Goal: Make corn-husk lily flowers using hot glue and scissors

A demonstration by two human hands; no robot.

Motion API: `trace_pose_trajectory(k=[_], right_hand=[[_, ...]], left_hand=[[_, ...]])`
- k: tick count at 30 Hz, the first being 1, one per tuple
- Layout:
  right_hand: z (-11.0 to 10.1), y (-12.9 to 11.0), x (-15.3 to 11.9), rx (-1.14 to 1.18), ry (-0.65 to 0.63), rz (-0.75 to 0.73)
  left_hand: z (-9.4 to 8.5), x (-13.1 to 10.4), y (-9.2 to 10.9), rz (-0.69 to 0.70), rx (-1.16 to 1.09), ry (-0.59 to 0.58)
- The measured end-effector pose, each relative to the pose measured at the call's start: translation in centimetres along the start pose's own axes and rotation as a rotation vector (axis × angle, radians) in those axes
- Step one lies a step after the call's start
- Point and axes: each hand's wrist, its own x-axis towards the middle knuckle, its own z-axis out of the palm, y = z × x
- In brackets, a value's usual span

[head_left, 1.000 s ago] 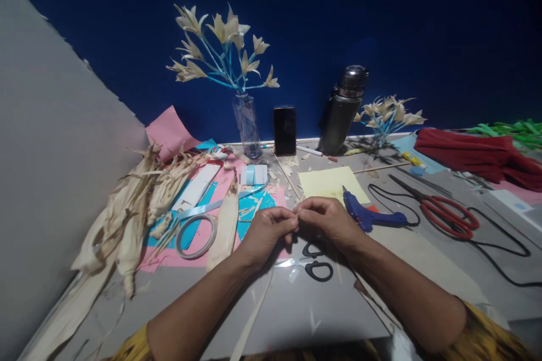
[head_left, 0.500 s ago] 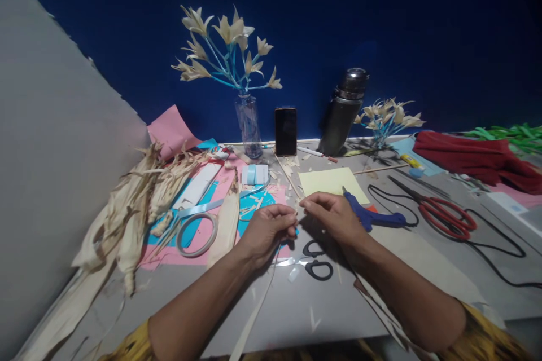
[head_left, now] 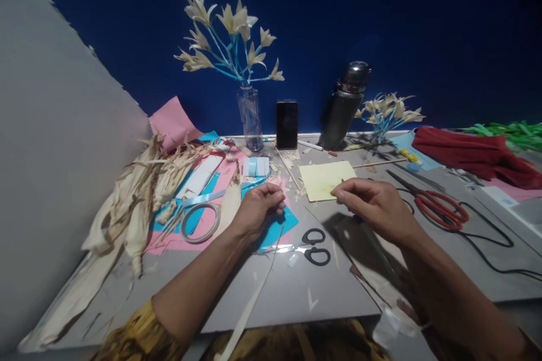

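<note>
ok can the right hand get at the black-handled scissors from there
Probably yes: the black-handled scissors lie on the table close by, handles uncovered, with nothing bulky visible between them and the right hand. Whether that hand holds something small, I can't tell.

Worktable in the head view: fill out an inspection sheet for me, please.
Surface: gray tabletop, strewn with pale scraps.
Work things: black-handled scissors on the tabletop; yellow paper near the right hand.
Clutter: dried husks, pink paper and tape roll on the left; red-handled scissors on the right.
Hands: left hand curled; right thumb and forefinger close together; whether either holds anything, cannot tell.
Cables: black cord looping beside the red-handled scissors.
Surroundings: blue wall behind; phone, flask and clear bottle with flowers in front of it.
</note>
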Motion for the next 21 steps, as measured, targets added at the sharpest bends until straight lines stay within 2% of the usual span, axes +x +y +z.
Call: trace_pose_trajectory(k=[2, 4, 7, 11, 15, 18, 21], right_hand=[[0.9, 0.1, -1.0, -0.074, -0.106, -0.039], [2.3, 0.2, -1.9, -0.166, -0.270, -0.100], [4.3, 0.2, -2.4, -0.370, -0.469, -0.203], [6.7, -0.3, -1.5, -0.602, -0.485, -0.297], [8.9, -0.2, -0.3, -0.744, -0.558, -0.433], [9.4, 0.3, 0.5, -0.767, -0.544, -0.430], [8.9, 0.6, 1.5, -0.699, -0.435, -0.353]], left_hand=[[-0.2, 0.0, 0.6, 0.023, 0.001, -0.018], [-0.3, -0.3, 1.3, 0.039, -0.015, -0.020], [-0.2, -1.7, 2.9, 0.066, 0.010, -0.026], [-0.7, -4.5, 5.4, 0.159, 0.092, 0.013], [-2.7, -6.9, 7.1, 0.190, 0.109, 0.082], [-4.1, -8.4, 7.6, 0.190, 0.108, 0.119], [-4.5, -9.7, 7.8, 0.176, 0.098, 0.097]])
